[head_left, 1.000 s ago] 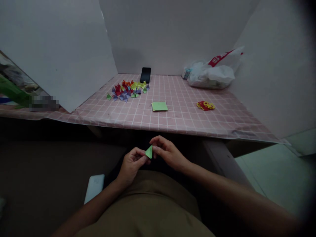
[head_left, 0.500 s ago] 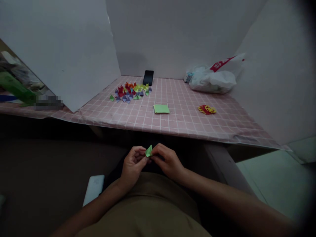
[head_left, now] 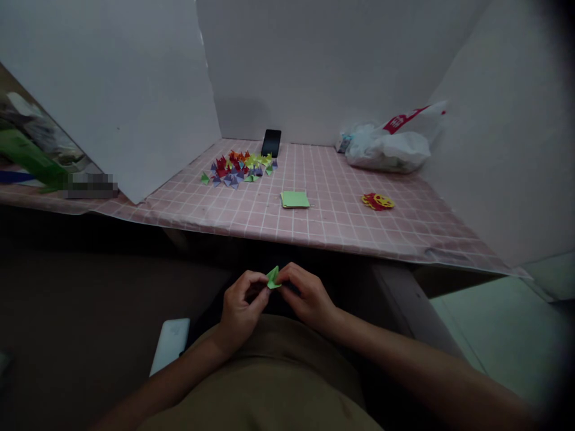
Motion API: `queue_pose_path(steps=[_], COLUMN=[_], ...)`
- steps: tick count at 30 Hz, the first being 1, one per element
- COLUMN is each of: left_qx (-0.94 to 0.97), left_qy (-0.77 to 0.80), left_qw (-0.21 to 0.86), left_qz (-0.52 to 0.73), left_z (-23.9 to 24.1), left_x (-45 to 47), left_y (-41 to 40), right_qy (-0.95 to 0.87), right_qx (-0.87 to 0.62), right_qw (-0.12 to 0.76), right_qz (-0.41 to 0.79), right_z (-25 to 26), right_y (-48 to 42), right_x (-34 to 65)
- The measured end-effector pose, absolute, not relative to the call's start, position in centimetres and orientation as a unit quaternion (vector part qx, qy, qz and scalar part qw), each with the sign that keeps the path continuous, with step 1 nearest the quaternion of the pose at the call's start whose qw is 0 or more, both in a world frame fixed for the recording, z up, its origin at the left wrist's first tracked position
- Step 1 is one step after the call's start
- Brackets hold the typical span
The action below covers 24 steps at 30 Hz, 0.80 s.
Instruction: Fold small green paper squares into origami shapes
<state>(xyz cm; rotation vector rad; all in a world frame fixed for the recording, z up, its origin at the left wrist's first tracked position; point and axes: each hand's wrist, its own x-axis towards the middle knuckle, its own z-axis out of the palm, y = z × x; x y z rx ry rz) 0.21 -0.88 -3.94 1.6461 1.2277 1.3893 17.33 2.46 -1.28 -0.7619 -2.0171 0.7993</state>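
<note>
Left hand (head_left: pixel 242 308) and right hand (head_left: pixel 308 296) pinching a folded green paper (head_left: pixel 273 278) between fingertips, colourful paper birds (head_left: pixel 236 169) on pink table (head_left: pixel 341 230) beyond.

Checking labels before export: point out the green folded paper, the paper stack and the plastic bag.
Green folded paper (head_left: pixel 273 278): head view, middle of its visible side.
Paper stack (head_left: pixel 295 199): head view, middle of the green top sheet.
Plastic bag (head_left: pixel 390 149): head view, white side, below the red print.

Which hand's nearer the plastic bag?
Right. The right hand is in front of the plastic bag, to its left; the left hand sits farther left.
</note>
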Motion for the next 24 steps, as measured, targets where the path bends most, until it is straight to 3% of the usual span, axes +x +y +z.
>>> queue_pose_path(steps=[10,24], left_qx=[0.680,0.461], left_qy=[0.459,0.477], left_qw=[0.249,0.524], left_qz=[0.515,0.535], left_z=[-3.1,-2.8], left_x=[-0.1,0.6], left_y=[-0.6,-0.3], right_qy=[-0.791,-0.674], right_qx=[-0.321,-0.350], right_qw=[0.402,0.401], right_qz=[0.331,0.513], right_z=[-0.6,-1.5], right_y=[2.7,2.9], right_x=[17.4,17.0])
